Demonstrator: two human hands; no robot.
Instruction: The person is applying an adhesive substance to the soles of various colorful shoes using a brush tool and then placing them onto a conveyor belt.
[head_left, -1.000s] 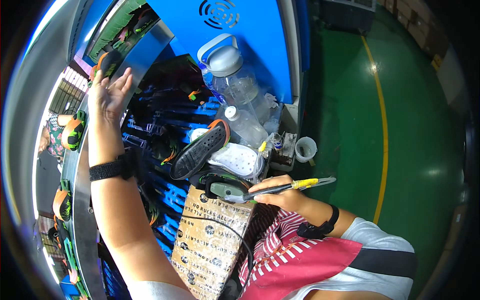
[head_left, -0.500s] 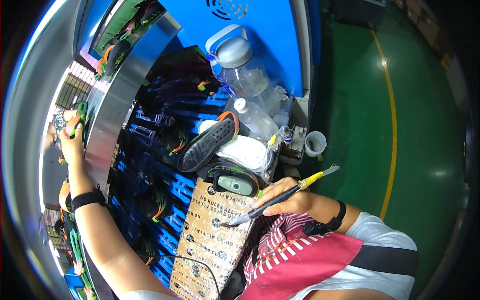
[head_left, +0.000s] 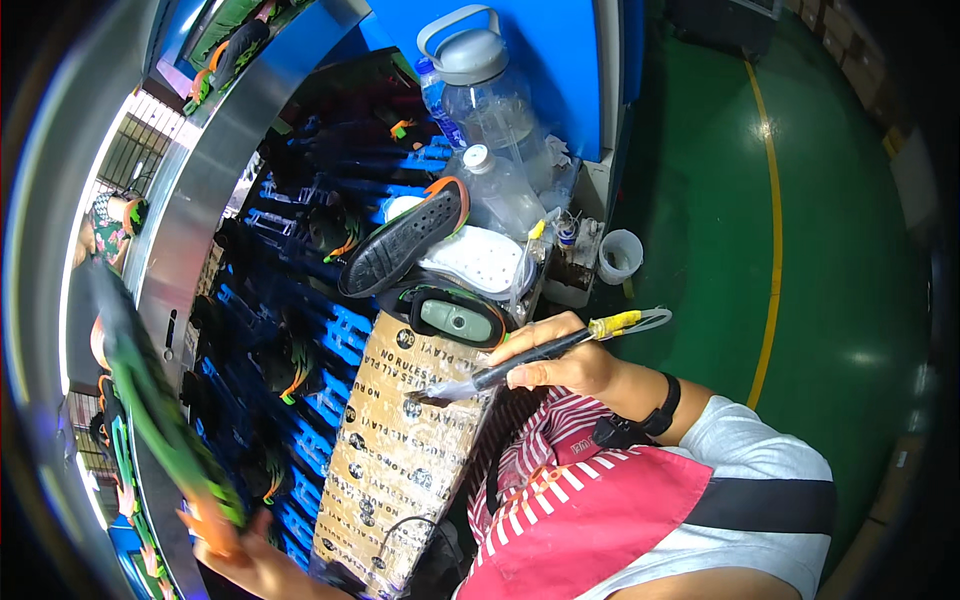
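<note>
My left hand (head_left: 250, 562), at the lower left, is closed around the end of a green, black and orange shoe (head_left: 165, 420). The shoe is smeared by motion and slants up over the metal edge of the line. In my right hand (head_left: 560, 355) is a brush (head_left: 535, 360) with a black handle, yellow tape at its rear end and dark-tipped bristles. Those bristles hang over a printed cardboard box (head_left: 385, 470); contact with it cannot be made out. Just beyond the box lies a dark shoe (head_left: 455, 318) with a grey-green form inside.
A black perforated sole piece (head_left: 405, 245) rests against a white perforated one (head_left: 480, 260). Behind them stand a small clear bottle (head_left: 498, 190) and a large jug (head_left: 490, 100). A white cup (head_left: 620, 255) is at the right. More shoes (head_left: 240, 50) line the metal rail.
My left hand has come back from the far left toward me, bringing the shoe off the line. The brush in my right hand has shifted slightly left and away from me.
</note>
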